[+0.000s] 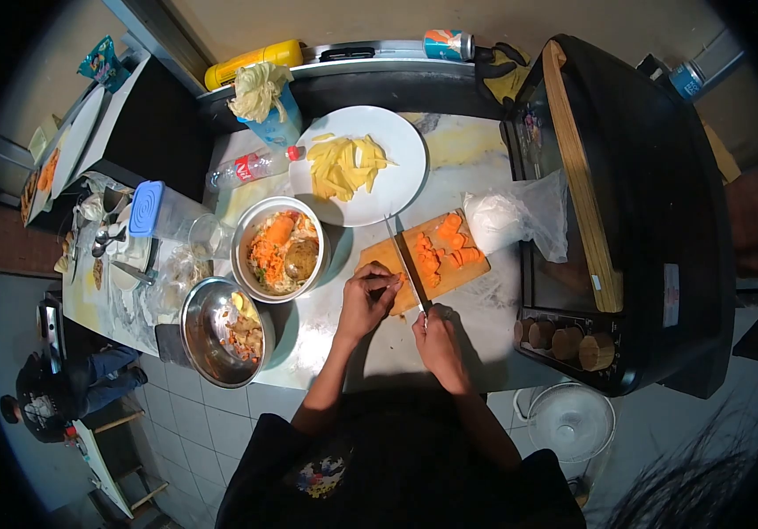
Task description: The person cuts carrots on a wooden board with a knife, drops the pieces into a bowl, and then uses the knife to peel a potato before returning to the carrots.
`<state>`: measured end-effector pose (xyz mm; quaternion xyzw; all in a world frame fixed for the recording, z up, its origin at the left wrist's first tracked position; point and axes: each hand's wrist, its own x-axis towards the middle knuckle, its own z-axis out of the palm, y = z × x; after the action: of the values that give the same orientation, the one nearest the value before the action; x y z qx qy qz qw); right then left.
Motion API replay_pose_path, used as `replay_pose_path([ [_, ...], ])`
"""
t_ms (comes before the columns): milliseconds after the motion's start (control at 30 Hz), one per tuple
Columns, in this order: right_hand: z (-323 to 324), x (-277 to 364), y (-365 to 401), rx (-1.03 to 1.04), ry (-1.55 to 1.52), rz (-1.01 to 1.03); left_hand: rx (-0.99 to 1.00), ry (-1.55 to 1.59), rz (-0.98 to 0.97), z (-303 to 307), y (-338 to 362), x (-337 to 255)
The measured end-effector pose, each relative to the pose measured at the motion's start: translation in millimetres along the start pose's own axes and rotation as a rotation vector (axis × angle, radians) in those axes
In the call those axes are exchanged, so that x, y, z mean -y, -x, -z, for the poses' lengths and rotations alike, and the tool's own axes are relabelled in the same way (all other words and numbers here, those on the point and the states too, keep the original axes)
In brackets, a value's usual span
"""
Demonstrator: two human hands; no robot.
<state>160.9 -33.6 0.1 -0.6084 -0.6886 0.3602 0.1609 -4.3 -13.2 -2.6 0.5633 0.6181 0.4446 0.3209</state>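
Note:
My right hand (440, 342) is wrapped round the handle of a long knife (407, 263), its blade lying across the wooden cutting board (466, 284). Beside the blade, my left hand (368, 301) pinches a small orange piece, seemingly carrot (400, 278), at the board's left edge. Cut carrot pieces (451, 231) lie on the board right of the knife. Behind it, a white plate (406, 150) holds pale yellow strips (343, 167). To the left, a pot (239, 258) contains grated orange food and a brown round item. A steel bowl (200, 324) with scraps stands nearer me.
A bag of white powder (495, 220) touches the board's right side. The black oven (661, 220) stands at the right. Left are a bottle (251, 167), a blue-lidded container (146, 209) and utensils. A person (52, 397) is at the far lower left.

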Motion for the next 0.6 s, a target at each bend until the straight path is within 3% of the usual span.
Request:
replay_pose_path([
  [600, -2.6, 0.4, -0.2, -0.036, -0.012, 0.014, -0.017, -0.046, -0.029, 0.6, 0.3, 0.2],
])
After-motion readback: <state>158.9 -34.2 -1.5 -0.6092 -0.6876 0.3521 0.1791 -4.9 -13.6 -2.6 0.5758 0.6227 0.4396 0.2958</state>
